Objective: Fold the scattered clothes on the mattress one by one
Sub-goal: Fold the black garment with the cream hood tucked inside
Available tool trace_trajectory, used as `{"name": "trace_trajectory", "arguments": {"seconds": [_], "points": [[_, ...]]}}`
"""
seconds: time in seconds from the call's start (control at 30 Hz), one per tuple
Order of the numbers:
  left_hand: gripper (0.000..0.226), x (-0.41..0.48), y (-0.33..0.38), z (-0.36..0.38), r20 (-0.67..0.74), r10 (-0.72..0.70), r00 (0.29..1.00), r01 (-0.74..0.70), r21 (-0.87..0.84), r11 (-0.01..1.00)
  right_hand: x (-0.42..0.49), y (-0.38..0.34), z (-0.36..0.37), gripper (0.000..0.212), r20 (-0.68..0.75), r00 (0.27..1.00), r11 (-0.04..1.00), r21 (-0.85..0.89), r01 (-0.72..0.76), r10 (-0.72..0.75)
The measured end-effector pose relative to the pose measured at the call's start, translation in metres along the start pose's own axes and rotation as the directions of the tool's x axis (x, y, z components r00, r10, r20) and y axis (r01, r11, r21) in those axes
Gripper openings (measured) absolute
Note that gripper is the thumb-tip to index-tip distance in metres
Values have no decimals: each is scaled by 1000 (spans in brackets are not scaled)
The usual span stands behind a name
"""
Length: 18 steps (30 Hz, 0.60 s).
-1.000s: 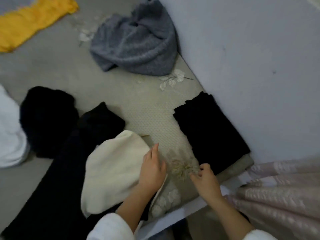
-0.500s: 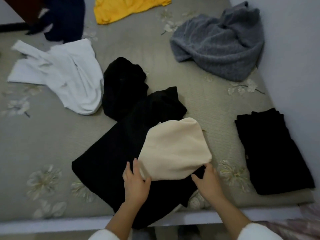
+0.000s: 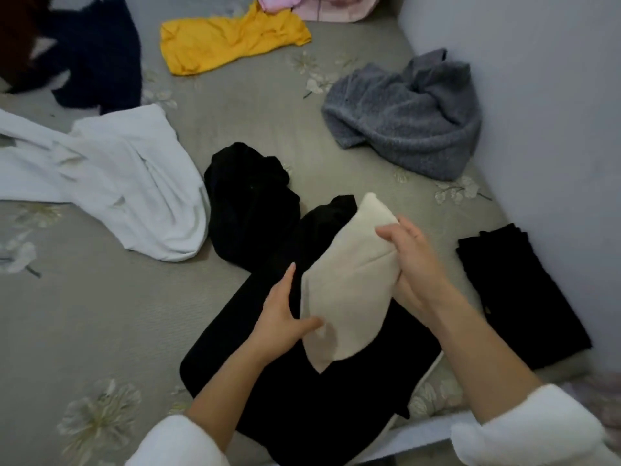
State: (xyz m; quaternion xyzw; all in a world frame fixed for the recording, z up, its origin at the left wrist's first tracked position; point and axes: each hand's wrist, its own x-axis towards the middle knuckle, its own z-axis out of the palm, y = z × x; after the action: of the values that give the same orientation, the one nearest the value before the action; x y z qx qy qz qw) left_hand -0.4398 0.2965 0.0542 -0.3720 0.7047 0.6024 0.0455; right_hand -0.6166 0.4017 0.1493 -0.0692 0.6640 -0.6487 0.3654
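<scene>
While palms face inward, hands [image 3: 280, 319] [image 3: 415, 264] clasp cream garment [image 3: 346, 290].

Both hands [image 3: 284, 322] [image 3: 411, 264] have lifted the cream garment [image 3: 346, 290] off the black cloth [image 3: 302, 398].

Folded cream garment [image 3: 346, 290] held tilted over a black garment [image 3: 302, 395] on the mattress [image 3: 100, 314].

One head-worn wide-angle view, looking forward and steeply down from the near edge of the mattress [image 3: 100, 314]. Nearest the lens, at lower centre, are the left hand [image 3: 279, 317] and right hand [image 3: 416, 264], both holding a cream cloth [image 3: 346, 290]; the forearms enter from the bottom edge. The wall [image 3: 537, 95] bounds the right side; the mattress's far part reaches the top edge.
</scene>
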Motion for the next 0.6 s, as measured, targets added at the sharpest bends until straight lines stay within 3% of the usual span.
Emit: {"name": "trace_trajectory", "arguments": {"seconds": [0.1, 0.13, 0.17, 0.23, 0.33, 0.43, 0.5, 0.6], "points": [[121, -3, 48, -26, 1, 194, 981, -194, 20, 981, -33, -66, 22, 33, 199, 972, 983, 161, 89, -121], [108, -5, 66, -32, 9, 254, 967, -254, 14, 967, -44, -85, 26, 35, 253, 955, 974, 203, 103, -154], [80, -8, 83, -36, 17, 316, 949, -316, 8, 949, -53, -100, 28, 34, 284, 940, 970, 206, 131, -187], [18, -18, 118, -44, -55, 373, 926, -371, 43, 927, -63, -121, 24, 23, 234, 942, 970, 81, 229, -242], [16, -39, 164, -53, -267, 372, 889, -365, 76, 928, -68, -133, 3, 11, -32, 951, 919, -268, 290, -309], [13, -58, 199, -60, -351, 325, 878, -366, -54, 929, -82, -107, -16, 13, -203, 960, 949, -286, 131, -194], [19, -66, 219, -61, -395, 271, 878, -366, -187, 912, -97, -75, -17, 22, -101, 995, 959, -284, -9, -20], [30, -77, 253, -52, -425, 165, 890, -366, -451, 814, -114, -38, 0, 82, 186, 955, 908, -394, -143, 231]]}}
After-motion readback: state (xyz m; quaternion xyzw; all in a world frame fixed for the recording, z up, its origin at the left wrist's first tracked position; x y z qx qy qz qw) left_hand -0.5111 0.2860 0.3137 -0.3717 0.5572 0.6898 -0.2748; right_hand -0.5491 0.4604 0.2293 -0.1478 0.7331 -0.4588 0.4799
